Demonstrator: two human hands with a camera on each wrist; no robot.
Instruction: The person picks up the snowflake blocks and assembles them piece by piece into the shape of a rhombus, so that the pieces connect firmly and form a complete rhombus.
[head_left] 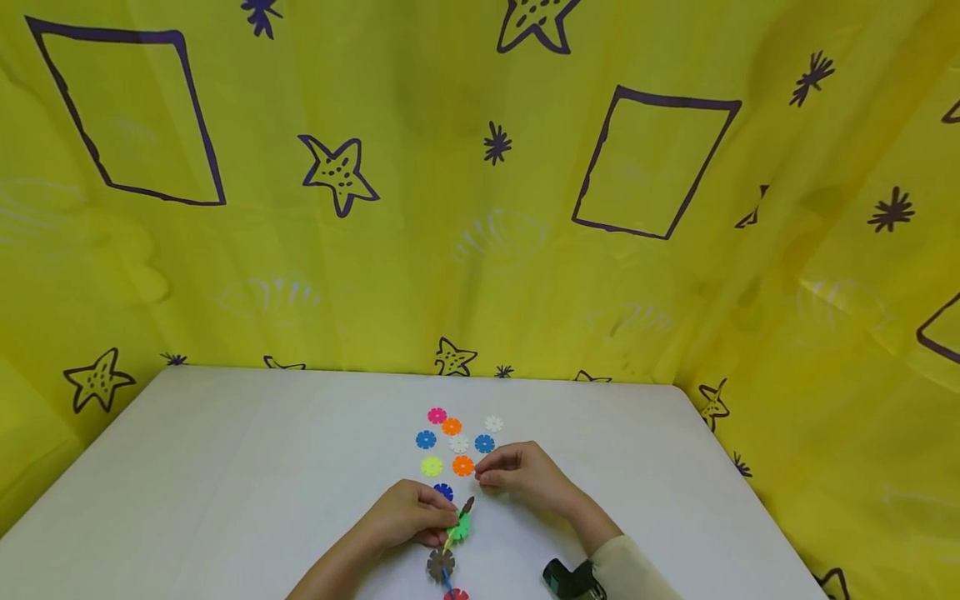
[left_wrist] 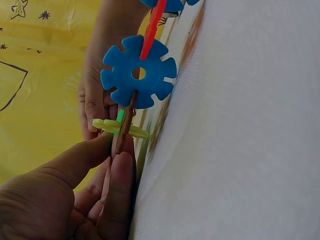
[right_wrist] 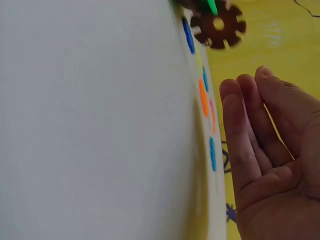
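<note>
My left hand (head_left: pixel 405 512) pinches a chain of notched plastic snowflake discs near its green disc (head_left: pixel 462 528). At the chain's far end is a brown disc (head_left: pixel 468 506); another brown disc (head_left: pixel 440 566) and a red disc (head_left: pixel 456 595) lie toward me. The left wrist view shows a blue disc (left_wrist: pixel 120 70) slotted between a red disc (left_wrist: pixel 152 32) and a brown one (left_wrist: pixel 126 127), with a yellow disc (left_wrist: pixel 106 126) by the fingertips. My right hand (head_left: pixel 528 479) hovers beside a loose orange disc (head_left: pixel 463 466), its extended fingers (right_wrist: pixel 235 115) holding nothing.
Several loose discs lie flat beyond my hands, among them a pink disc (head_left: pixel 437 416), a yellow disc (head_left: pixel 432 467) and a dark blue disc (head_left: pixel 444 492) close to the left hand. A yellow patterned curtain (head_left: pixel 420 275) stands behind the white table (head_left: pixel 247 467).
</note>
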